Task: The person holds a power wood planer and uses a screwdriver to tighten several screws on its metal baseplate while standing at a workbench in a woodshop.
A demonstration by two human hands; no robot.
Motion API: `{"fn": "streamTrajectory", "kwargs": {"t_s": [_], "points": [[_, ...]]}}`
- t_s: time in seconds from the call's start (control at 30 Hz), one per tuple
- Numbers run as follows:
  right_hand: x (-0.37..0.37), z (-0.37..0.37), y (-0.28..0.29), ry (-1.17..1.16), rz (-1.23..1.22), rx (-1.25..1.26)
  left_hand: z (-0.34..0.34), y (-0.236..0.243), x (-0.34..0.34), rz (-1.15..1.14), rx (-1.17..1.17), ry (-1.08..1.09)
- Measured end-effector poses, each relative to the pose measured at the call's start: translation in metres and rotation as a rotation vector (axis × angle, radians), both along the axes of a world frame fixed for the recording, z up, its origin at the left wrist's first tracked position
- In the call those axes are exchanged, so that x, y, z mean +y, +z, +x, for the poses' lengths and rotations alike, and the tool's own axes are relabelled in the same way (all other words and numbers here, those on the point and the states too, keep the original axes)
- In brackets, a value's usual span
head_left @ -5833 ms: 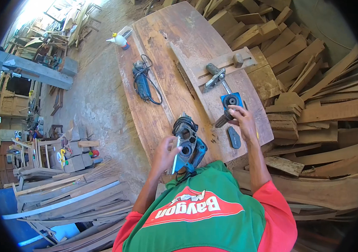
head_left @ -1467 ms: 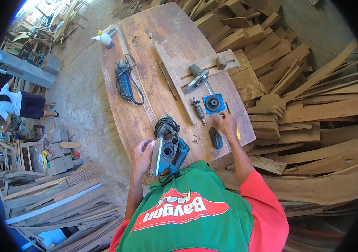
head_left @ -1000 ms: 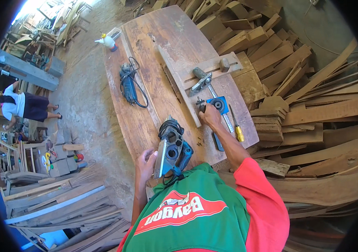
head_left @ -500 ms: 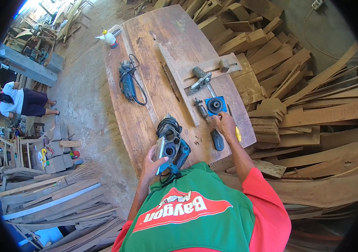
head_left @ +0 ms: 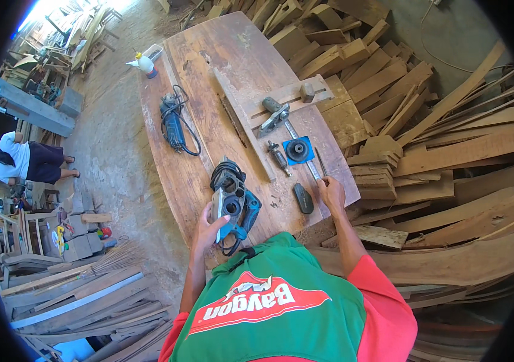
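Left hand (head_left: 207, 228) fingers wrapped on the electric planer (head_left: 231, 200) near the table (head_left: 196, 181) near edge, right hand (head_left: 331, 192) fingers curled loosely, holding nothing, beside the right edge, bare wood between them.

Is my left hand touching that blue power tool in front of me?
Touching. The head view shows the left hand with its fingers laid against the near side of the blue power tool on the workbench.

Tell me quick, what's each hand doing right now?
Left hand: gripping the blue power tool on the bench.
Right hand: resting on the bench; whether it holds anything cannot be told.
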State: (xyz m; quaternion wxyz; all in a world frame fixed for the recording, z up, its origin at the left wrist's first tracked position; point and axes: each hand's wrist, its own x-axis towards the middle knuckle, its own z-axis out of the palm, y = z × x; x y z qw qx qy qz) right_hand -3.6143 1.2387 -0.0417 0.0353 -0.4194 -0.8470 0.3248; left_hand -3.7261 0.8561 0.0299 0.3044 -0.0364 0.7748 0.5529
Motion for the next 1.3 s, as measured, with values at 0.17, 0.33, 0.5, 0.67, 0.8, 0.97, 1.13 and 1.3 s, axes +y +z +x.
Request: {"fn": "streamTrajectory", "kwargs": {"t_s": [0.17, 0.33, 0.5, 0.67, 0.8, 0.97, 1.13, 1.3], "points": [[0.004, 0.003, 0.002, -0.013, -0.011, -0.013, 0.006, -0.014, -0.002, -0.124, 0.140, -0.065], [0.002, 0.003, 0.005, -0.024, -0.023, -0.027, 0.012, -0.003, 0.003, -0.182, 0.145, -0.049], [0.002, 0.004, -0.002, 0.005, -0.020, -0.015, 0.019, -0.014, -0.007, -0.103, 0.128, -0.035], [-0.010, -0.002, 0.005, 0.078, -0.002, 0.009, 0.031, -0.014, -0.016, -0.123, 0.156, -0.034], [-0.016, -0.004, -0.002, 0.124, -0.015, -0.011, 0.048, -0.008, -0.020, -0.042, 0.097, 0.038], [-0.030, -0.032, -0.007, 0.231, -0.032, 0.032, 0.067, -0.004, -0.025, 0.057, 0.025, 0.100], [-0.047, -0.065, -0.013, 0.326, 0.055, 0.057, 0.077, 0.009, -0.027, 0.075, -0.013, 0.142], [-0.044, -0.072, -0.016, 0.323, -0.005, -0.015, 0.094, 0.021, -0.040, -0.028, -0.015, 0.264]]}}
